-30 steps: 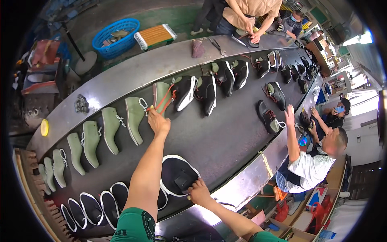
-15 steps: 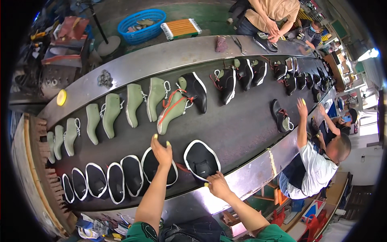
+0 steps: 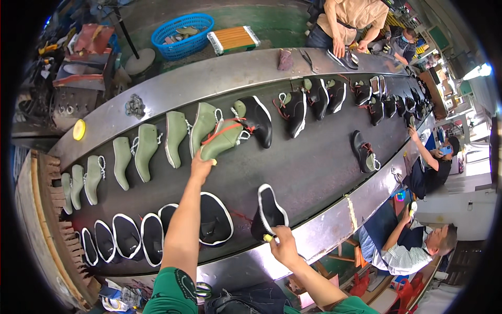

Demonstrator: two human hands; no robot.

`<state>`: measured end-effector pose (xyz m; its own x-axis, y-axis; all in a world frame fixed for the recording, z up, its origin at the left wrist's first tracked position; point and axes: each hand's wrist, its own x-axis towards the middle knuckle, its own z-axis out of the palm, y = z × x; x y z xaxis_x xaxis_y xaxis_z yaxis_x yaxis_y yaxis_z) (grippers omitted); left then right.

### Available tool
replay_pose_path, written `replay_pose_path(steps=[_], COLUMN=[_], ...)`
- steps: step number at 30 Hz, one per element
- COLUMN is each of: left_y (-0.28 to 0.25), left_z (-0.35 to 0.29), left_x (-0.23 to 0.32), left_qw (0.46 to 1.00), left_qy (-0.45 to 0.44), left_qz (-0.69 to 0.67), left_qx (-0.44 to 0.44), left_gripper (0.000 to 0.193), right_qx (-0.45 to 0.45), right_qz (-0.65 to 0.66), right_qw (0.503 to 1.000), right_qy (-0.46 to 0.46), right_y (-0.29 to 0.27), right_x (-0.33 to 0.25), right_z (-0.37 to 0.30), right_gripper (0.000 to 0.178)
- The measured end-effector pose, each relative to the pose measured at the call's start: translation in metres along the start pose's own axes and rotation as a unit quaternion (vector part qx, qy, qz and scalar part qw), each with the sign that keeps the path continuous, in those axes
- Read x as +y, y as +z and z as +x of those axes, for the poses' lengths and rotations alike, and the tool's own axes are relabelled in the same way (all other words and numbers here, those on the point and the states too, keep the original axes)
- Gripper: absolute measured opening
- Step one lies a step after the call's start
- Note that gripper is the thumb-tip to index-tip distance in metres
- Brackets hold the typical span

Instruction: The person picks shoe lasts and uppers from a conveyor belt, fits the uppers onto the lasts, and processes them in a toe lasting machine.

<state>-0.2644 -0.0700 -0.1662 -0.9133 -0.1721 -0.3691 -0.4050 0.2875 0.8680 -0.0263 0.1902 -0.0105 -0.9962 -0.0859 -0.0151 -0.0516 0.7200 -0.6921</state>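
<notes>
My left hand [image 3: 200, 167], with yellow covers on its fingertips, is closed round the toe of a green shoe last [image 3: 226, 142]. A red lace lies across that last, and a white cord loop hangs from it. Beside its heel sits a black shoe upper [image 3: 258, 123] with a white edge, on a last of its own. My right hand [image 3: 283, 245] pinches the near edge of another black shoe upper [image 3: 266, 212], white-rimmed and hollow, tilted up on the dark belt [image 3: 314, 162]. Left of it stands a row of similar uppers [image 3: 215, 220], partly behind my left forearm.
More green lasts [image 3: 147, 154] stand in a row on the far left. Lasted black shoes [image 3: 297, 112] line the far right, and one black shoe [image 3: 361, 149] lies nearer. Metal ledges [image 3: 193, 78] border the belt. Co-workers sit along the right and stand across it.
My left hand has moved forward and taken hold of the green last, tilting it. The upper in my right hand has turned and narrowed in view. A co-worker at right has leaned back.
</notes>
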Motion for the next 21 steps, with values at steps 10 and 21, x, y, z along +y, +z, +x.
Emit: replay_pose_path(steps=[10, 21], left_y=[-0.105, -0.258], left_z=[-0.182, -0.399], left_x=[-0.027, -0.012], left_qw=[0.887, 0.874], left_qy=[-0.155, -0.15], left_qz=[-0.372, -0.447], left_qx=[-0.223, -0.118], left_gripper=[0.056, 0.038], right_qx=[-0.101, -0.203], right_qz=[0.253, 0.553], right_qw=[0.961, 0.703], right_qy=[0.042, 0.4], right_y=[-0.035, 0.054], right_x=[-0.103, -0.138], right_z=[0.025, -0.013], right_gripper=[0.008, 0.033])
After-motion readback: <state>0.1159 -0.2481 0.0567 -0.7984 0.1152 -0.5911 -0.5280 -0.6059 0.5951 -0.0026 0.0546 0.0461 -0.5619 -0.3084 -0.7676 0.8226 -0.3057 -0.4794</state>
